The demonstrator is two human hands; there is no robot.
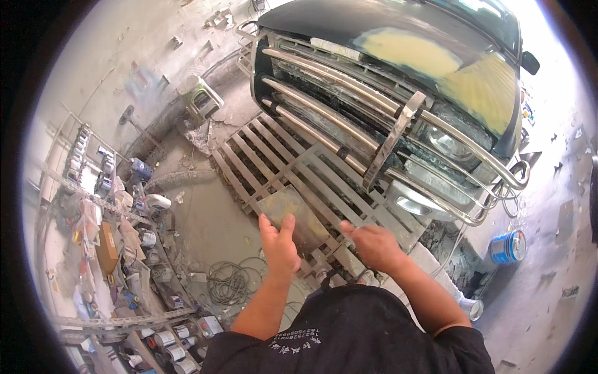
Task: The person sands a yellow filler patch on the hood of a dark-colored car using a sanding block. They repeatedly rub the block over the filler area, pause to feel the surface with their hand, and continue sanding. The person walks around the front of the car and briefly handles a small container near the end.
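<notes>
My left hand (281, 244) grips the near left edge of a flat rectangular plate (293, 215), its thumb lying on top. Yellow and grey smears cover the far part of the plate's face. Just right of the plate, my right hand (372, 245) is closed, its thumb pointing toward the plate. Whatever it holds, if anything, is hidden by the fingers. Ahead stands a dark vehicle (305, 22) with a tubular metal bull bar (349, 128) across its front. Pale yellow filler (408, 48) is spread over part of its hood, with another patch (483, 90) on the fender.
A slatted platform (261, 146) lies below, in front of the bull bar. At left, a shelf rack (93, 321) carries cans, bottles and boxes. A coiled cable (229, 282) lies on the floor. A stool (200, 100) stands far left; a blue can (507, 247) stands at right.
</notes>
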